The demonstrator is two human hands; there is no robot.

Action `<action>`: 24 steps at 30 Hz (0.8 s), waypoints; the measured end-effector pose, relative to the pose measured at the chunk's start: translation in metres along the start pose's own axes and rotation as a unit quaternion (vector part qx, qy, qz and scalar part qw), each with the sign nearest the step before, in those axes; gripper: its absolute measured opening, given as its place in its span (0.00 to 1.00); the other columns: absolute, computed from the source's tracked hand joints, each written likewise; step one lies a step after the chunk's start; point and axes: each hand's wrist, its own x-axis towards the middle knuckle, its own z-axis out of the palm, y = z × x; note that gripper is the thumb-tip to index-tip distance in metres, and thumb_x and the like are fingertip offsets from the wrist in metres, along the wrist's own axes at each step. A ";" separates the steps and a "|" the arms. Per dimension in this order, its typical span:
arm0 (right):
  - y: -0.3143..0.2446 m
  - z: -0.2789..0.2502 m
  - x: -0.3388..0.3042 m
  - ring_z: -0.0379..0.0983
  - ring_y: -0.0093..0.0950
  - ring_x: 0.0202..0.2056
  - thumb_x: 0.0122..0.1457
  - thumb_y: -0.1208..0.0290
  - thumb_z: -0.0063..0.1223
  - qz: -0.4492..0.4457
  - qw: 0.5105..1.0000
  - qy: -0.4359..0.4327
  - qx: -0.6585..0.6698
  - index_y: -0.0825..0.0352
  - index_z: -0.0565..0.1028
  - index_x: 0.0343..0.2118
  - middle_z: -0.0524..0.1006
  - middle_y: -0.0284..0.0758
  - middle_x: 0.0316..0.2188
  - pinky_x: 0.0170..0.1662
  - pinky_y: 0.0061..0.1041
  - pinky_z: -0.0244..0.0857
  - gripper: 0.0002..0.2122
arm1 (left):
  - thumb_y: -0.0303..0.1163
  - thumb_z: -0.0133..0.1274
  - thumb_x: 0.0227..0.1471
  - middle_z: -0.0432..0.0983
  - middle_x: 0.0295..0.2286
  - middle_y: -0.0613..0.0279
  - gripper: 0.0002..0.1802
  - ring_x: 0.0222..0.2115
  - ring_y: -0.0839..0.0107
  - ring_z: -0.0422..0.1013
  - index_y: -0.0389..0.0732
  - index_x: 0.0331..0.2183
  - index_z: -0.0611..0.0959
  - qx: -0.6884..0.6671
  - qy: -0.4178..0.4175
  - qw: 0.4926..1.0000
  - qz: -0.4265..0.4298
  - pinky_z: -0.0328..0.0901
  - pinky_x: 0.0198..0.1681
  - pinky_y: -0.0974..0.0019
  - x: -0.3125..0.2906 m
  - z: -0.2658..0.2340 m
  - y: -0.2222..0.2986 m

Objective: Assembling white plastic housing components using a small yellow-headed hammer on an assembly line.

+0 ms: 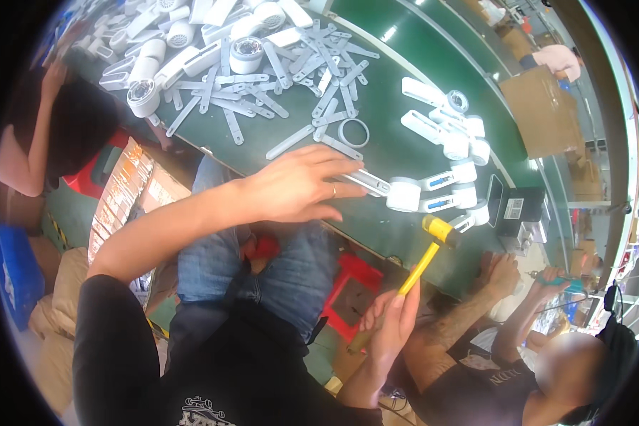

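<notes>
My left hand (298,187) reaches over the near edge of the green table, fingers stretched out and thumb apart. Its fingertips lie at the slotted grey-white handle of a small white fan-like unit (403,194), whose round head points right; whether they press on it I cannot tell. In my right hand (390,319) is the handle of a yellow hammer (439,231) with a dark striking face, raised in front of the table edge. A grey slotted strip (341,148) and a light grey ring (353,133) lie just beyond my left hand.
Many grey strips (252,96) and white round-headed units (181,34) are heaped at the far left. Several white units (456,145) stand in a row at right, two with blue parts inside. A dark box (524,213) stands beyond them. A co-worker's hand (550,277) holds a teal tool.
</notes>
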 end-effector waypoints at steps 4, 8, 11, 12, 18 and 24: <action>-0.021 0.020 0.007 0.61 0.14 0.19 0.76 0.68 0.36 0.023 0.994 -0.015 -0.110 0.63 0.50 0.74 0.65 0.26 0.22 0.22 0.15 0.58 0.26 | 0.29 0.67 0.47 0.79 0.51 0.57 0.22 0.49 0.56 0.76 0.49 0.47 0.88 0.008 0.074 0.997 0.015 0.71 0.53 0.57 0.006 0.022 -0.021; -0.035 0.033 0.005 0.60 0.12 0.20 0.76 0.70 0.35 0.014 0.979 -0.013 -0.204 0.64 0.51 0.74 0.65 0.25 0.20 0.22 0.15 0.56 0.26 | 0.28 0.63 0.49 0.81 0.45 0.55 0.19 0.45 0.56 0.77 0.49 0.46 0.89 -0.005 0.047 0.999 0.005 0.72 0.50 0.58 0.001 0.032 -0.030; -0.036 0.039 -0.003 0.61 0.12 0.21 0.75 0.72 0.35 -0.036 0.981 0.043 -0.184 0.66 0.51 0.74 0.66 0.25 0.20 0.24 0.16 0.57 0.26 | 0.26 0.62 0.50 0.82 0.44 0.56 0.19 0.42 0.56 0.76 0.47 0.46 0.89 -0.050 0.048 0.998 0.005 0.72 0.48 0.58 0.002 0.030 -0.026; -0.023 0.042 0.002 0.60 0.13 0.19 0.75 0.70 0.36 -0.055 0.978 0.049 -0.194 0.65 0.52 0.73 0.66 0.25 0.21 0.22 0.16 0.56 0.26 | 0.26 0.62 0.50 0.82 0.43 0.56 0.18 0.41 0.57 0.75 0.46 0.46 0.89 -0.051 0.044 0.998 0.011 0.72 0.48 0.58 0.003 0.029 -0.026; -0.019 0.039 0.013 0.67 0.20 0.22 0.74 0.68 0.38 -0.023 0.960 0.025 -0.277 0.68 0.50 0.73 0.70 0.35 0.22 0.27 0.28 0.65 0.28 | 0.27 0.61 0.50 0.82 0.43 0.57 0.18 0.40 0.58 0.75 0.45 0.46 0.88 -0.043 0.029 0.999 -0.002 0.71 0.47 0.58 0.001 0.022 -0.023; -0.019 0.038 0.024 0.68 0.22 0.22 0.74 0.70 0.37 -0.008 0.930 -0.006 -0.368 0.66 0.50 0.73 0.70 0.37 0.21 0.28 0.27 0.65 0.27 | 0.27 0.61 0.51 0.82 0.42 0.58 0.19 0.40 0.57 0.75 0.43 0.47 0.87 -0.035 0.031 0.999 0.006 0.71 0.47 0.57 0.005 0.023 -0.028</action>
